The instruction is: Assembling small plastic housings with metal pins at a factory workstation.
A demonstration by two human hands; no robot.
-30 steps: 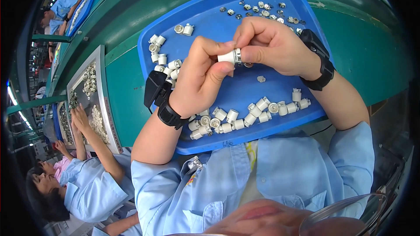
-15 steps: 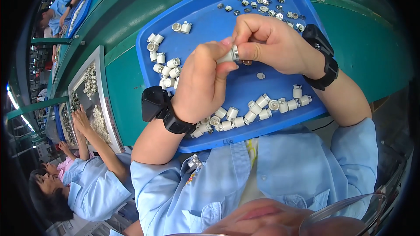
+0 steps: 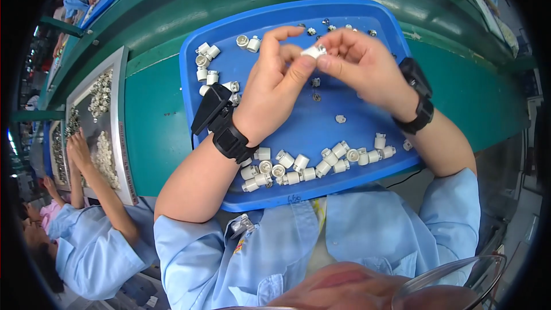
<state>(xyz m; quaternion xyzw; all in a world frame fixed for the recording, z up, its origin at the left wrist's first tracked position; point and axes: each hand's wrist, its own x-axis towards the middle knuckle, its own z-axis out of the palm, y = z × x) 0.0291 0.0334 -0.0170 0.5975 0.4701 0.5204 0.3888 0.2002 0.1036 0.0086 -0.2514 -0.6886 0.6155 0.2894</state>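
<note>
My left hand (image 3: pixel 268 89) and my right hand (image 3: pixel 369 72) meet over the blue tray (image 3: pixel 186 63), pinching a small white cylindrical socket (image 3: pixel 311 52) between them. A shiny metal part shows at its right end, by my right fingertips. My left thumb presses its near side while the left forefinger arches above. Beneath my hands lie a small white-and-metal insert (image 3: pixel 315 82), a dark round piece (image 3: pixel 317 97) and a flat white piece (image 3: pixel 340 119). White sockets (image 3: pixel 300 162) line the tray's near edge, and more (image 3: pixel 213 77) lie along its left side.
Small metal inserts (image 3: pixel 311 31) lie at the tray's far side, partly hidden by my hands. The tray rests on a green bench (image 3: pixel 152 138). Left of it, a co-worker's hand (image 3: pixel 78 148) reaches into a metal-framed tray (image 3: pixel 122 115) of small parts.
The socket has tilted, and my left fingers have loosened from around it, the forefinger lifting. The inserts under my hands have come into sight. The whole view has shifted slightly.
</note>
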